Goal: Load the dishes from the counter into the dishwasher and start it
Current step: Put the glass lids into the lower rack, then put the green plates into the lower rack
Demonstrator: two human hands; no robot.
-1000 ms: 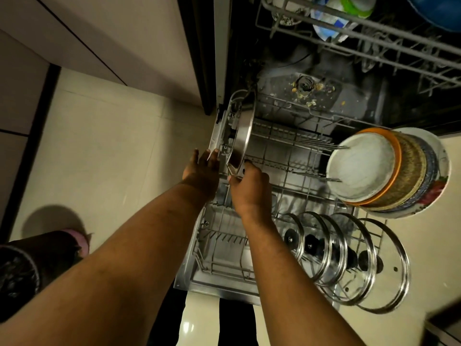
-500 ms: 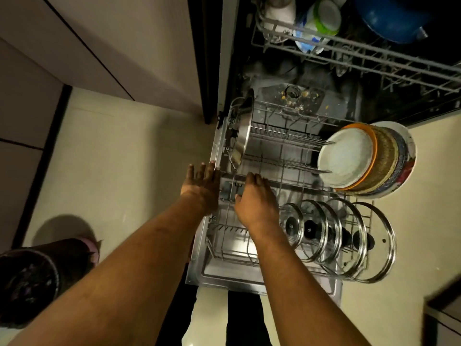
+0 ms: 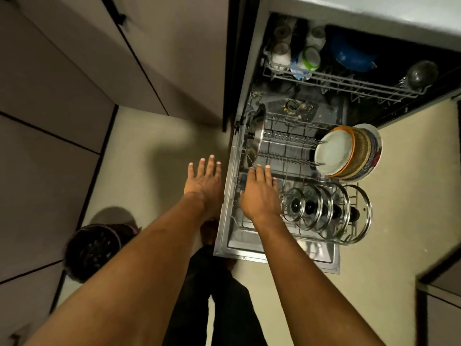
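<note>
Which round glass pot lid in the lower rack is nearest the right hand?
The smallest glass lid, at the row's left end beside the right hand; the others stand further right and look larger.

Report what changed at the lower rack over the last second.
Both hands came off the steel pan and drew back toward the person: the left hand now hangs open over the floor, the right hand open over the lower rack. The pan stays on edge at the rack's left; plates and glass lids unmoved.
</note>
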